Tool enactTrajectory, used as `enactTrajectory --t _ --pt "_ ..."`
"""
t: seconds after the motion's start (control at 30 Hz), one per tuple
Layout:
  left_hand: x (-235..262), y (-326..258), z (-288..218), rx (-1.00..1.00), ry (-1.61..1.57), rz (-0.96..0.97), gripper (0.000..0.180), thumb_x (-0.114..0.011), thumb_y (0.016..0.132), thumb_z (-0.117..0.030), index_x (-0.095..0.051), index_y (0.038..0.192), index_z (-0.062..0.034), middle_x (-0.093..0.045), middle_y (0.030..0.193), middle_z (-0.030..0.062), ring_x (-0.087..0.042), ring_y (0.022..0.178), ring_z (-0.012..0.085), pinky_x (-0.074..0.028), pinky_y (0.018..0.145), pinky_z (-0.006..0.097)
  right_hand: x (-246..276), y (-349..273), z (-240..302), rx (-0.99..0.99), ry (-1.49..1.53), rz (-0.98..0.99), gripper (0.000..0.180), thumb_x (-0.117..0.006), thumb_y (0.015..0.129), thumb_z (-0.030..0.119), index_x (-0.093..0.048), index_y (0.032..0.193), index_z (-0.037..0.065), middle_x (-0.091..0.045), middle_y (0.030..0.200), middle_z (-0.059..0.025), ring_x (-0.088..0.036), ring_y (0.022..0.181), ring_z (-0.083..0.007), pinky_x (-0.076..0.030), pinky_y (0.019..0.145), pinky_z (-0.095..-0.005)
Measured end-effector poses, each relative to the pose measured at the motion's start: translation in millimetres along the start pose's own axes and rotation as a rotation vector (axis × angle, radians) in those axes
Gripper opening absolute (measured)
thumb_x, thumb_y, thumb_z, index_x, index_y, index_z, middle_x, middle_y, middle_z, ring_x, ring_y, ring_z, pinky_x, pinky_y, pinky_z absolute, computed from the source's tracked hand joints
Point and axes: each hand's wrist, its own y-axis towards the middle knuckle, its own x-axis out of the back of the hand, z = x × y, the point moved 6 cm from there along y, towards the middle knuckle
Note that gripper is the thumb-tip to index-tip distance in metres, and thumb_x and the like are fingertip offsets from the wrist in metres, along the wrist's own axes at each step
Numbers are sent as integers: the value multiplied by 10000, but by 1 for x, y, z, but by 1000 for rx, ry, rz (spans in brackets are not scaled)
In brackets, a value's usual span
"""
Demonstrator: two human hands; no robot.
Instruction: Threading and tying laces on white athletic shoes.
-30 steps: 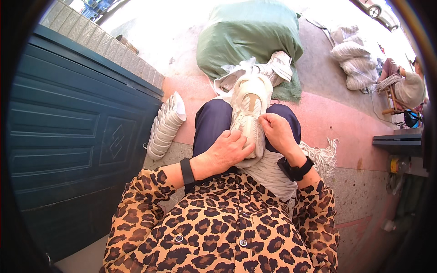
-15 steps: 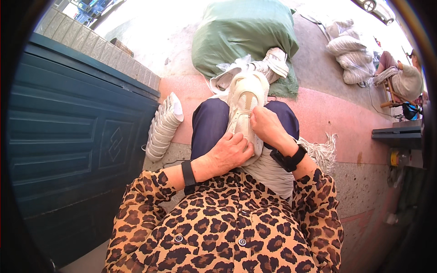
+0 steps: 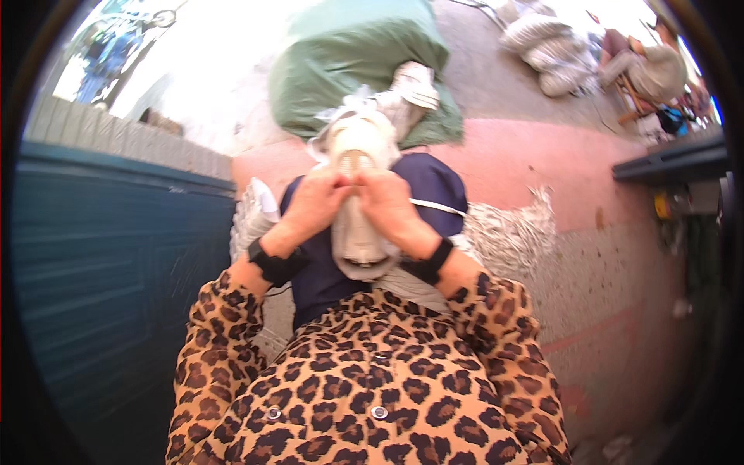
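Note:
A cream-white sneaker [image 3: 359, 240] rests on my lap between my knees, its mesh toe pointing away from me and its heel opening near my waist. My left hand [image 3: 314, 203] and my right hand [image 3: 390, 204] meet over its lacing area, both with fingers pinched on the shoelace. A white length of shoelace [image 3: 439, 206] runs from beside my right hand across my right knee. The lace ends and eyelets between my fingertips are blurred and partly hidden. Beyond the toe, more white shoes [image 3: 415, 84] lie against a green sack [image 3: 356, 46].
A stack of white shoe pieces [image 3: 252, 213] stands by my left leg, next to a dark blue door [image 3: 124, 256]. A bundle of pale laces [image 3: 515, 229] lies to my right. Stuffed sacks [image 3: 550, 50] and a seated person [image 3: 651, 70] are farther right.
My left hand has moved forward from the heel to the lacing, meeting my right hand. A white lace now stretches over my right knee. The whole view has shifted.

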Motion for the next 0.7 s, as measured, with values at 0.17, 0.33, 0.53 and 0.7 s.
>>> enactTrajectory --t 0.17,0.33,0.53,0.7 --pt "7 -5 -8 58 76 -7 104 -629 748 -89 -593 786 2 -585 759 158 -550 735 302 -436 668 370 2 -6 15 -57 22 -82 127 -534 729 30 -553 855 29 -592 815 -175 -584 815 -333 -484 691 -412" --pt "2 -1 -10 40 109 52 97 -619 744 -62 -587 791 17 -584 757 163 -555 736 305 -436 668 362 8 -10 17 -51 -22 -86 192 -549 727 39 -538 915 2 -595 826 -184 -573 834 -333 -492 702 -392" --pt "0 0 -9 69 103 56 123 -593 755 -41 -607 860 22 -600 768 160 -576 698 270 -445 626 319 2 -2 16 -73 -24 -52 212 -565 725 68 -551 920 -14 -596 826 -193 -585 823 -327 -499 698 -364" --pt "-8 0 11 218 -97 148 125 -591 777 -55 -595 853 45 -585 718 136 -542 642 205 -437 617 297 3 -3 15 -58 -24 -19 194 -559 747 87 -556 918 -3 -598 864 -174 -593 833 -314 -503 702 -368"
